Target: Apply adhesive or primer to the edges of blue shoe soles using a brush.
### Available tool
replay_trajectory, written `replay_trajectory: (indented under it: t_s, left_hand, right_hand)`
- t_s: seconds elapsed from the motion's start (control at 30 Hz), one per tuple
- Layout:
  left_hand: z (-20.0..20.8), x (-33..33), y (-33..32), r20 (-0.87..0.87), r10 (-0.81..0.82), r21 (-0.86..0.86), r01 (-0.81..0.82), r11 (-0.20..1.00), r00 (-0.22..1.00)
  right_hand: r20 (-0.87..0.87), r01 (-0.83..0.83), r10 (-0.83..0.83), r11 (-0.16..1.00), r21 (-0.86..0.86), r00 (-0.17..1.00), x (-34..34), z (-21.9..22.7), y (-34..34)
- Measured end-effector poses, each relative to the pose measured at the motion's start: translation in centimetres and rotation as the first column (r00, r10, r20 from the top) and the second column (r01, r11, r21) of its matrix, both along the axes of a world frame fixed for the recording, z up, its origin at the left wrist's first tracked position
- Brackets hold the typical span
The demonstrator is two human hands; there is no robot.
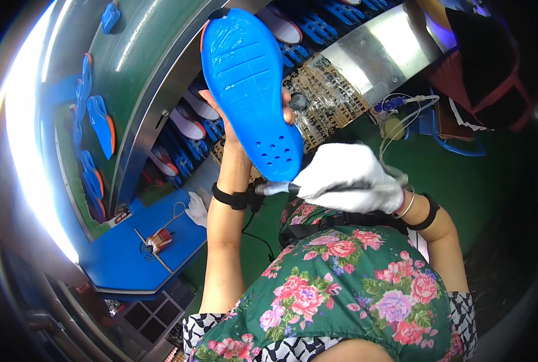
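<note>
A blue insole [249, 90] is raised in front of me, its wide end away from me and its heel, with several small holes, nearest my body. My left hand [231, 134] is closed around it from beneath, thumb and fingertips showing at its two edges. The surface looks glossy toward the wide end. My right hand [347, 178], in a white glove, is closed on a slim brush-like tool [275, 188] with a dark handle and a pale tip. That tip lies just below the heel; whether it touches cannot be made out.
More insoles [101, 125] lie on a green conveyor belt [137, 57] at the left. Shoe parts stand on a rack [187, 123] behind the metal edge. A taped cardboard strip [326, 99] lies ahead. At lower left is a blue table [130, 259] with a white glove [196, 209].
</note>
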State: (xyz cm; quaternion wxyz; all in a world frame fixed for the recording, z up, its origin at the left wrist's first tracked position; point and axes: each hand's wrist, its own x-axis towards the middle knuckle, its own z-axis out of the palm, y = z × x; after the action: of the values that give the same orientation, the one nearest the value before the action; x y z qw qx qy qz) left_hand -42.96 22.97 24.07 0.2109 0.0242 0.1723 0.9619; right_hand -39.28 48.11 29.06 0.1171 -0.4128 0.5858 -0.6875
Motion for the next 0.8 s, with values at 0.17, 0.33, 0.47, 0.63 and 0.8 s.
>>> replay_trajectory:
  t_s: [0.17, 0.33, 0.47, 0.63, 0.8]
  left_hand:
    - [-0.2, -0.7, -0.3, 0.071, -0.153, -0.090, 0.159, 0.983, 0.986]
    - [0.0, -0.4, -0.4, 0.098, -0.199, -0.037, 0.203, 0.978, 0.975]
    - [-0.6, -1.1, -1.1, 0.210, -0.211, -0.199, 0.253, 0.947, 0.955]
    - [-1.3, -0.8, -1.1, 0.170, -0.231, -0.103, 0.251, 0.963, 0.958]
    - [-4.6, 2.2, 0.5, 0.188, -0.020, 0.084, 0.004, 0.996, 0.982]
  right_hand:
    - [-0.303, 0.185, -0.161, 0.981, 0.054, 0.939, -0.4, -1.0, -0.3]
    - [-0.038, -0.153, 0.152, 0.987, -0.047, 0.988, -1.4, -0.9, -0.2]
    - [-0.168, 0.025, -0.022, 1.000, 0.018, 0.986, -1.6, -1.4, -0.6]
    - [0.300, -0.098, 0.093, 0.995, 0.004, 0.949, -2.1, -0.6, 0.6]
    - [0.598, 0.238, -0.256, 0.965, 0.111, 0.759, -3.9, 1.3, 1.2]
